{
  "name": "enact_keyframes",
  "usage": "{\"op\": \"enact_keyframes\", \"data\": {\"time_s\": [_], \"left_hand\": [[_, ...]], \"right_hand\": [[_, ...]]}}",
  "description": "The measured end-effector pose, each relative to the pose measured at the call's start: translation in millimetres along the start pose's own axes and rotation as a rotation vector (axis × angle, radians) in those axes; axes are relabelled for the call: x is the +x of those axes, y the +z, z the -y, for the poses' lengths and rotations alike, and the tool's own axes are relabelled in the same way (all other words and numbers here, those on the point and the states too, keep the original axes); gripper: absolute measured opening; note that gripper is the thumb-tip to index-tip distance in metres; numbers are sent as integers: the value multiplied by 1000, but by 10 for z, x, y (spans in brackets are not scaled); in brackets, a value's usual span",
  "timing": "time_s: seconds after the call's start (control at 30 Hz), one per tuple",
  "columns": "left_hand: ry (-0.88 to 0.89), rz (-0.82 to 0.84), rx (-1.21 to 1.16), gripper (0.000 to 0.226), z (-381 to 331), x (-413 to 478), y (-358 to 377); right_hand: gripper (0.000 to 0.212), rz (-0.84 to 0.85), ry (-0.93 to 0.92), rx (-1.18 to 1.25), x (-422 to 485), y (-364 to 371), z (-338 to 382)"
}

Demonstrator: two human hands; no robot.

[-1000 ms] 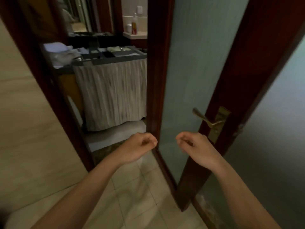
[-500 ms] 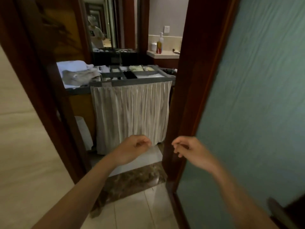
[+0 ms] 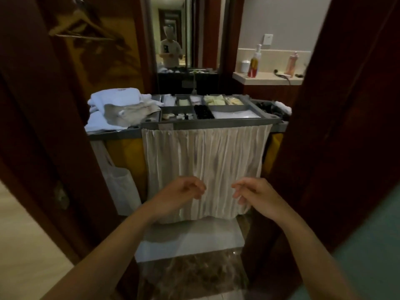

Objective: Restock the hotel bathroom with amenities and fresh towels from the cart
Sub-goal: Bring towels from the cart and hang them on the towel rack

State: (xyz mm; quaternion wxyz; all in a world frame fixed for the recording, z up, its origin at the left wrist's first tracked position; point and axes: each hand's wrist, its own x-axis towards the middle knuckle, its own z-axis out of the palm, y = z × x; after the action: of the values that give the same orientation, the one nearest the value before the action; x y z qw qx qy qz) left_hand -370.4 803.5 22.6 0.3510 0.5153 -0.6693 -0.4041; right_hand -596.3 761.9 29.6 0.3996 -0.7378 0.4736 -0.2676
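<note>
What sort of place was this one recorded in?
Most likely a hotel guest room. A grey housekeeping cart with a compartmented amenity tray and pale pleated skirt stands ahead, folded white towels lie on its left end, and a beige vanity counter holding a pump bottle sits behind.

No txt I can read from here. Faint mark on the top white towel (image 3: pixel 121 90), too blurry. Labels on the pump bottle (image 3: pixel 253 65) & pink bottle (image 3: pixel 291 65) on the far surface (image 3: pixel 266 79): too small. Amenity packets (image 3: pixel 214 100) in the cart tray (image 3: pixel 216 124): nothing legible.
</note>
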Motion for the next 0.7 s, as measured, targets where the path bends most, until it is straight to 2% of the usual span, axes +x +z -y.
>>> {"op": "enact_keyframes", "data": {"time_s": [0.1, 0.3, 0.5, 0.7], "left_hand": [[-15, -81, 1, 15, 66, 537, -243], [-49, -177, 177, 16, 233, 1392, -764], [-197, -349, 181, 17, 627, 1828, -1273], [-257, -495, 191, 14, 1036, 2226, -1908]], "right_hand": [[16, 49, -27, 24, 714, -174, -79], [17, 177, -105, 14, 2093, -346, -53], [17, 291, -166, -22, 3145, -160, 4], [15, 340, -206, -47, 4057, 136, 153]]}}
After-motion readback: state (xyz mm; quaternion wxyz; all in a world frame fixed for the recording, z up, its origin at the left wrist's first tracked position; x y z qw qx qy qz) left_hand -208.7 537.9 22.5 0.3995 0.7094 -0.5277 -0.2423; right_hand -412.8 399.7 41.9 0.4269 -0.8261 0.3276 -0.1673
